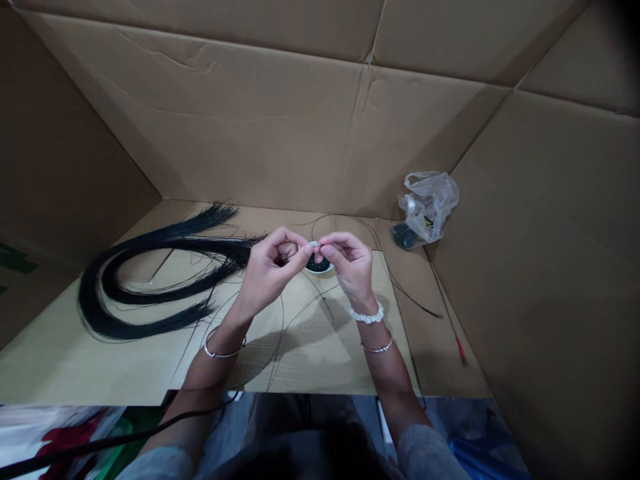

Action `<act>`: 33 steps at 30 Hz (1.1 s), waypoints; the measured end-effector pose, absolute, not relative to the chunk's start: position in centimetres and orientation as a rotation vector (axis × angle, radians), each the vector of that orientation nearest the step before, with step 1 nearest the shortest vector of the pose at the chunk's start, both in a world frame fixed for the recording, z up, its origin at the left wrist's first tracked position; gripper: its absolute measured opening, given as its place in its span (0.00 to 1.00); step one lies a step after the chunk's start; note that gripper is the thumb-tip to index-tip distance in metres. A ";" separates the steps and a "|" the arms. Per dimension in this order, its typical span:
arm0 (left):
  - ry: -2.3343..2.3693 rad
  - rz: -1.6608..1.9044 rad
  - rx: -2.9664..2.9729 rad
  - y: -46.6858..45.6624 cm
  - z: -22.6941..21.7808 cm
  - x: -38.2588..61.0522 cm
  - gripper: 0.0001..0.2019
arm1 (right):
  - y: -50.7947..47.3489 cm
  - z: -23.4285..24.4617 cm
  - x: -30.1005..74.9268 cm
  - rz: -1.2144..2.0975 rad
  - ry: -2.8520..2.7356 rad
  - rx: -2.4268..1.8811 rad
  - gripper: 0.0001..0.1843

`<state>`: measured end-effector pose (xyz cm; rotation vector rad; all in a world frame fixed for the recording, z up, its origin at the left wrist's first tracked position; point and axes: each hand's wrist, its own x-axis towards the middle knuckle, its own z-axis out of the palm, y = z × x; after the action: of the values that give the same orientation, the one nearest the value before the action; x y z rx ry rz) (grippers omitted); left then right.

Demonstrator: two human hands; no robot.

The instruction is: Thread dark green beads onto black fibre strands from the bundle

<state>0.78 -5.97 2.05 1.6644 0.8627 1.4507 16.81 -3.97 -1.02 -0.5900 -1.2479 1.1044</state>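
My left hand (273,267) and my right hand (350,263) meet fingertip to fingertip above the wooden board (310,347). Both pinch something tiny between thumb and forefinger; it is too small to name, and thin dark threads hang down from there. Directly behind the fingertips stands a small white bowl (320,265) with dark contents, partly hidden by the fingers. A thick bundle of black strands (150,280) lies looped on the board to the left of my left hand.
Cardboard walls (280,133) enclose the work area at the back and both sides. A crumpled clear plastic bag (427,207) with dark items sits at the back right corner. A thin stick with a red tip (453,330) lies along the right wall.
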 end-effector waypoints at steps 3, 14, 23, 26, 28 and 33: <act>0.863 1.445 1.665 -6.0 2.1 0.8 0.06 | -4.0 -1.0 16.8 1.105 -1.253 -0.594 0.10; 0.876 1.436 1.682 -6.0 2.0 0.8 0.06 | -3.9 -1.0 16.8 1.100 -1.244 -0.553 0.07; 0.879 1.445 1.689 -6.0 2.0 0.7 0.06 | -4.0 -0.9 16.8 1.119 -1.230 -0.522 0.05; 0.875 1.444 1.684 -6.0 2.1 0.7 0.06 | -4.0 -0.9 16.8 1.110 -1.235 -0.538 0.06; 0.867 1.445 1.685 -6.0 2.1 0.7 0.06 | -4.0 -0.9 16.9 1.105 -1.240 -0.544 0.06; 0.873 1.445 1.683 -6.0 2.1 0.7 0.06 | -4.0 -1.0 16.9 1.100 -1.259 -0.585 0.09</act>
<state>0.73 -6.00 2.08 1.6833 0.8730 1.4453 16.88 -3.99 -0.98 -0.5848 -1.2585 1.1004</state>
